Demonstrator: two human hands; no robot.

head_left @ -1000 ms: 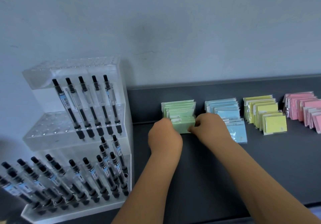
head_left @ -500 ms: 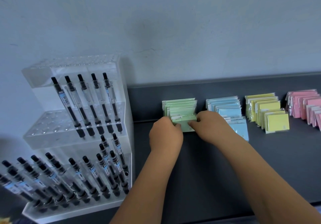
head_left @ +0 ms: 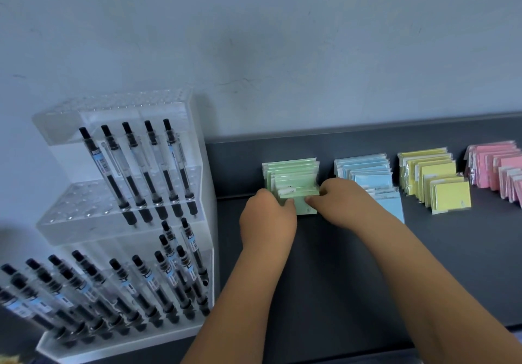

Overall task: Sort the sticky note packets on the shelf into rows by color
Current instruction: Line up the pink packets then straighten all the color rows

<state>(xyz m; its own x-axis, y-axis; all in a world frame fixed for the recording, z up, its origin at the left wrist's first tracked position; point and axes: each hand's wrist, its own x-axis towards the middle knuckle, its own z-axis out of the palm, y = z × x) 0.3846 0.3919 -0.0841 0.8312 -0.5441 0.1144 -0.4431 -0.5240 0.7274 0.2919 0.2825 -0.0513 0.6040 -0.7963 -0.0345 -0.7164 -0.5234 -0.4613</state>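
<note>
Green row point(head_left: 293, 170) stands at the back edge of the shelf point(head_left: 324, 264), left of centre; left hand point(head_left: 267, 222) and right hand point(head_left: 343, 204) each pinch a side edge of the front green packet point(head_left: 303, 208); judged light, thin, fairly stiff; glossy film wrap, likely slippery; hold by edges, not faces; flat rectangles on matte dark surface.

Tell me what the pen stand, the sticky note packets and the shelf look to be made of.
Pen stand: clear acrylic, probably; see-through tiers with glossy edges. Sticky note packets: pastel paper in thin clear plastic film, which glints and crinkles at the edges. Shelf: dark grey, smooth, matte; painted metal or laminate, cannot tell.
</note>
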